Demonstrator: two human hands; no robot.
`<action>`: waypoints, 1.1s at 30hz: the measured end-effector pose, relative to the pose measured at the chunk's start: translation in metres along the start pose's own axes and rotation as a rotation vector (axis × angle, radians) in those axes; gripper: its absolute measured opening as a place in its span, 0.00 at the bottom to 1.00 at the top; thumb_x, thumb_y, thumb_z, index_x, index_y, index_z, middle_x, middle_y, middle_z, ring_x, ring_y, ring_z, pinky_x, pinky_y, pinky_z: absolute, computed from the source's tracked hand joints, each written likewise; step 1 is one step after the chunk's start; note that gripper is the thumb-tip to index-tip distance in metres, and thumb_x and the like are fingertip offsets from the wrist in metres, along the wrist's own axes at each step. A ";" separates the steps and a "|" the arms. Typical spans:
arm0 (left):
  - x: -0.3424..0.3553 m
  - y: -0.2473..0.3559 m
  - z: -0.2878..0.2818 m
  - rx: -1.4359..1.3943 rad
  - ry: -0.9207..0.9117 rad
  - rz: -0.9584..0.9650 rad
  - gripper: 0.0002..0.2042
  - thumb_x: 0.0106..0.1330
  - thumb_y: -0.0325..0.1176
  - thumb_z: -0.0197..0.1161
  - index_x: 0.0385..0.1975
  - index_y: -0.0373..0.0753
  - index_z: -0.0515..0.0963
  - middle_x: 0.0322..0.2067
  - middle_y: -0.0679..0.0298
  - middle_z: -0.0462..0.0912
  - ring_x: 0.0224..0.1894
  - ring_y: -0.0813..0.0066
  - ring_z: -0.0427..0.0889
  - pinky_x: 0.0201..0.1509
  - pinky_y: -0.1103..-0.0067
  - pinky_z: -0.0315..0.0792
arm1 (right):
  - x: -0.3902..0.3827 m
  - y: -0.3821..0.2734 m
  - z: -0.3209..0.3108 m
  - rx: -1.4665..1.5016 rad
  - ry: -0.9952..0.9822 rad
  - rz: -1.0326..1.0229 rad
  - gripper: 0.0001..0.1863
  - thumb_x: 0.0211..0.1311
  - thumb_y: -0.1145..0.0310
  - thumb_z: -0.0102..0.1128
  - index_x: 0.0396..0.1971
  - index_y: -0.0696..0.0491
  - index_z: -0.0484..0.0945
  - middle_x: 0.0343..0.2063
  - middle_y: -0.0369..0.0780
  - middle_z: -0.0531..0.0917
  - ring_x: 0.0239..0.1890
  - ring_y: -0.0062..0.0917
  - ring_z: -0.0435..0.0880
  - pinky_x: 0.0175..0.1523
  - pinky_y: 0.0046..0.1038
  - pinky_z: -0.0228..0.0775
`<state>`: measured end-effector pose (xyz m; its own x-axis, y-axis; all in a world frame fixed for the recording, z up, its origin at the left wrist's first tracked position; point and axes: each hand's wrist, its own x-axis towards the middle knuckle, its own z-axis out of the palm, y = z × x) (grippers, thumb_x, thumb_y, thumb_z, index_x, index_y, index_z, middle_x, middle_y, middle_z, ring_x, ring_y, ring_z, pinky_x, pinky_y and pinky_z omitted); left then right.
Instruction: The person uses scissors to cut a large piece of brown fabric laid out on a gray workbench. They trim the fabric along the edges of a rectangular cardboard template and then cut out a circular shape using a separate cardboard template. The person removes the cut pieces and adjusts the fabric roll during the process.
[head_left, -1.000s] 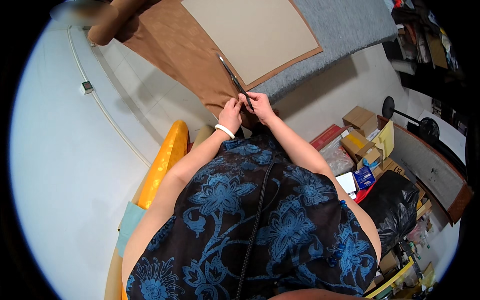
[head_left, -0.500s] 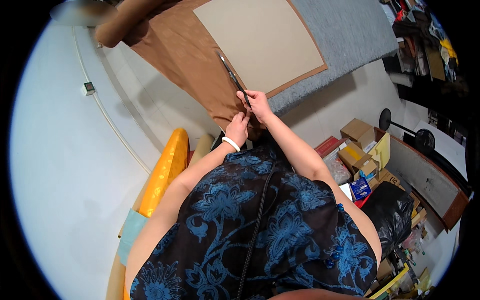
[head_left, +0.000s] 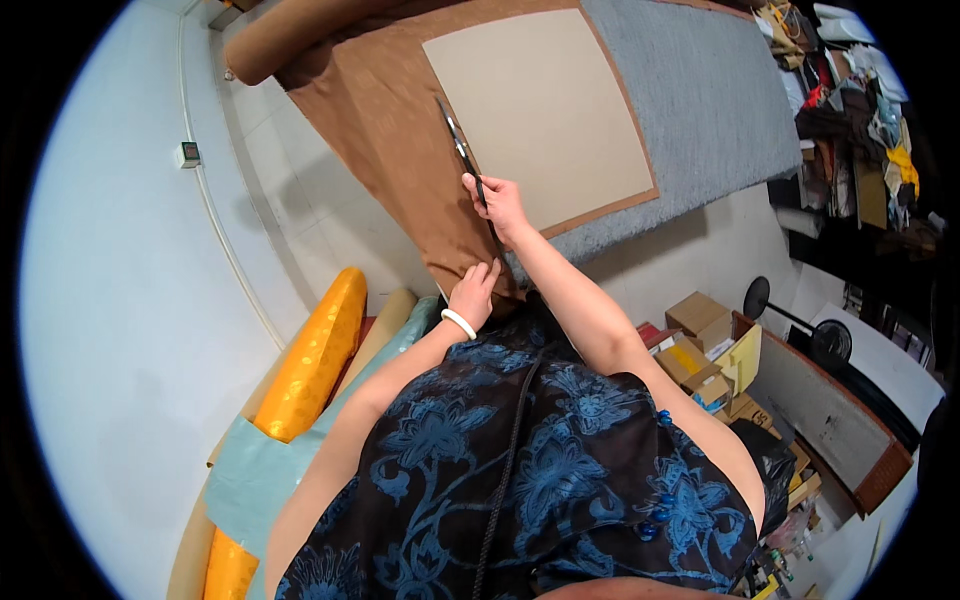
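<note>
Right hand (head_left: 497, 203) is closed around long dark scissors (head_left: 462, 152) on the brown fabric (head_left: 400, 150). Left hand (head_left: 474, 290) pinches the fabric's near edge, beside the tan board (head_left: 545, 105).

Well below the fingers and off to the left, an orange fabric roll (head_left: 310, 365) leans beside a pale teal roll (head_left: 262, 470) and a beige roll (head_left: 378, 325). Down to the right sit cardboard boxes (head_left: 700, 345). Far right, clutter on shelves (head_left: 865, 150). A wall socket (head_left: 186, 154) sits far left.

Brown cardboard boxes (head_left: 700, 345), floor, rt.
</note>
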<state>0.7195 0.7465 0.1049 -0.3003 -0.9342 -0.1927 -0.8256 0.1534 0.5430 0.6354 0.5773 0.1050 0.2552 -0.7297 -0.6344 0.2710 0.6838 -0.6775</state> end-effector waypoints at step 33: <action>0.000 -0.002 -0.006 -0.062 0.053 -0.061 0.29 0.49 0.19 0.55 0.57 0.34 0.70 0.36 0.57 0.71 0.40 0.58 0.73 0.43 0.70 0.76 | 0.125 -0.046 0.068 -0.009 -0.026 -0.041 0.19 0.56 0.52 0.70 0.21 0.51 0.77 0.15 0.28 0.70 0.14 0.11 0.64 0.19 0.17 0.50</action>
<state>0.7240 0.7446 0.1085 -0.2231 -0.9571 -0.1849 -0.8101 0.0765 0.5813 0.7177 0.4547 0.0827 0.2687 -0.7564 -0.5963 0.2729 0.6535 -0.7060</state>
